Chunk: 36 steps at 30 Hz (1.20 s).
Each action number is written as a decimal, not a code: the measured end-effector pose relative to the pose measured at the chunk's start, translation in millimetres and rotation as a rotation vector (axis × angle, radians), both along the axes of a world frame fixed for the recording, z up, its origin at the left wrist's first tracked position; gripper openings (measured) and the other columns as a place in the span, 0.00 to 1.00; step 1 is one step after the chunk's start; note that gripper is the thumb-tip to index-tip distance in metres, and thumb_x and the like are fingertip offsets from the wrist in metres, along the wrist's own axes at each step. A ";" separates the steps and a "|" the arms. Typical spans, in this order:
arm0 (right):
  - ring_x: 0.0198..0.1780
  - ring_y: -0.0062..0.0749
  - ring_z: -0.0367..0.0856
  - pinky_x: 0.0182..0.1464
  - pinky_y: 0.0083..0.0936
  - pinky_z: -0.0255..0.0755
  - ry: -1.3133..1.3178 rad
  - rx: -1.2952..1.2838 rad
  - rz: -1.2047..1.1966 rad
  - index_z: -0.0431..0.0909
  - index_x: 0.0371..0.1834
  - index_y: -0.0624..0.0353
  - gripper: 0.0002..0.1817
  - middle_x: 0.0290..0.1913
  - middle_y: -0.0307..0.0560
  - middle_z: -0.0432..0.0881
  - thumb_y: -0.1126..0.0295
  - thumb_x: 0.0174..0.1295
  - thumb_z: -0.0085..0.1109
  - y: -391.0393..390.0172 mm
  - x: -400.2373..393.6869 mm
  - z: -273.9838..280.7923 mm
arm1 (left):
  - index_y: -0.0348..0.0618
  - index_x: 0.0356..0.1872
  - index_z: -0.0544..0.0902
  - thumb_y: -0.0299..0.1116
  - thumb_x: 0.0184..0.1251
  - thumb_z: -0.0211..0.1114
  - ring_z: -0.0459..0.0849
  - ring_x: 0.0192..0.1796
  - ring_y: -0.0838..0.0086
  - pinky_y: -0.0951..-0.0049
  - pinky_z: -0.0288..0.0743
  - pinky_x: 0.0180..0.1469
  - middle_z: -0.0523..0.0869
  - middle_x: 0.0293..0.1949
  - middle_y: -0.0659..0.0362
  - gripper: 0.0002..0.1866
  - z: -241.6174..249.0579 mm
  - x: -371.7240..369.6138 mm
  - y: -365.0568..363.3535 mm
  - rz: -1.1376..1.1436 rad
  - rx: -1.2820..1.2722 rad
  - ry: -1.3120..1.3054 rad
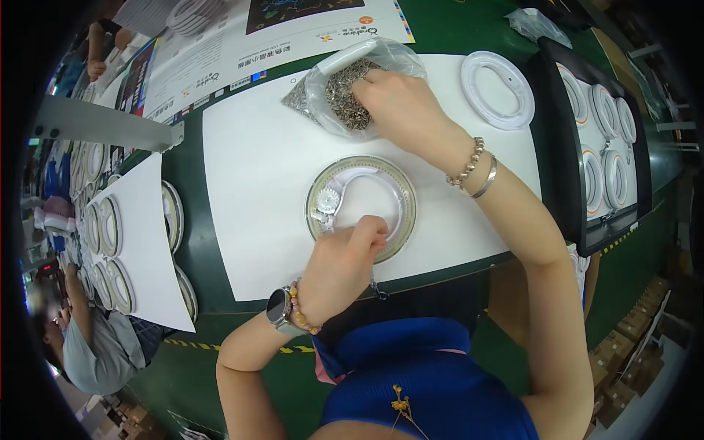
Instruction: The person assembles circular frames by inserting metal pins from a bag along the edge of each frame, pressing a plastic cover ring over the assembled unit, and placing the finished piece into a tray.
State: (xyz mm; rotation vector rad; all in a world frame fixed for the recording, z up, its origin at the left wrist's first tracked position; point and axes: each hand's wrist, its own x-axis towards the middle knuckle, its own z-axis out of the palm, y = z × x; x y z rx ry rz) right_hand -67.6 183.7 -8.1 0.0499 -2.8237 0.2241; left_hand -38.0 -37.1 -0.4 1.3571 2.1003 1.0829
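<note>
Left hand (343, 257): I see it resting on the near rim of the round white lamp ring with a yellowish outer band (400, 198), fingers curled narrow; whether they pinch anything I cannot tell.
Right hand (392, 103): fingertips dug into the clear plastic bag of small silver metal screws (339, 92), bunched among them.
Ring: just beyond my left fingertips, on the white sheet (249, 161).
Bag: around my right fingertips, beyond the ring.

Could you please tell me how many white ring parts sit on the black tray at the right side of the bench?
5 show: three along the black tray's far row and two in the near row; its nearest end is too dim to tell.
</note>
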 end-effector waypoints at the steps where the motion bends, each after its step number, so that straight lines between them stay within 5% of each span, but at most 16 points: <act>1: 0.38 0.44 0.83 0.37 0.35 0.79 -0.003 -0.028 0.001 0.78 0.34 0.63 0.09 0.34 0.51 0.81 0.78 0.48 0.60 0.6 0.1 0.7 | 0.37 0.40 0.72 0.17 0.58 0.62 0.88 0.34 0.66 0.74 0.81 0.33 0.86 0.31 0.54 0.11 -3.0 0.8 0.1 0.018 0.017 -0.022; 11: 0.34 0.44 0.81 0.36 0.35 0.75 0.035 -0.230 -0.040 0.77 0.32 0.60 0.04 0.31 0.48 0.81 0.72 0.56 0.58 4.6 -2.1 -1.4 | 0.39 0.42 0.73 0.18 0.57 0.63 0.88 0.33 0.66 0.72 0.80 0.30 0.86 0.29 0.54 0.12 -0.1 -1.4 -4.6 -0.048 -0.044 0.078; 20: 0.34 0.45 0.81 0.35 0.38 0.74 -0.031 -0.332 -0.058 0.77 0.30 0.60 0.06 0.31 0.47 0.81 0.70 0.59 0.57 2.0 2.3 8.5 | 0.41 0.55 0.72 0.29 0.52 0.71 0.85 0.31 0.61 0.69 0.78 0.30 0.85 0.30 0.53 0.27 10.8 1.7 -8.3 -0.107 -0.071 0.107; 23: 0.36 0.44 0.79 0.36 0.37 0.73 0.004 -0.414 0.038 0.77 0.29 0.60 0.03 0.31 0.46 0.79 0.73 0.57 0.56 2.0 7.7 9.4 | 0.40 0.53 0.73 0.27 0.53 0.71 0.85 0.31 0.61 0.69 0.78 0.31 0.85 0.30 0.52 0.25 25.8 -7.0 -11.9 -0.178 -0.176 0.087; 30: 0.43 0.42 0.74 0.40 0.32 0.72 -0.081 -0.495 0.328 0.76 0.28 0.61 0.05 0.38 0.47 0.73 0.80 0.48 0.57 -23.8 24.4 8.1 | 0.38 0.33 0.83 0.22 0.55 0.66 0.84 0.32 0.60 0.70 0.78 0.36 0.86 0.33 0.54 0.05 42.0 -103.1 38.2 0.239 0.192 0.535; 36: 0.41 0.38 0.75 0.39 0.30 0.73 -0.033 -0.311 0.350 0.77 0.29 0.58 0.06 0.37 0.43 0.73 0.80 0.46 0.59 -28.9 23.1 -0.2 | 0.41 0.27 0.83 0.26 0.48 0.67 0.77 0.36 0.64 0.68 0.74 0.40 0.82 0.27 0.59 0.04 0.7 -156.7 98.5 -0.203 0.094 0.743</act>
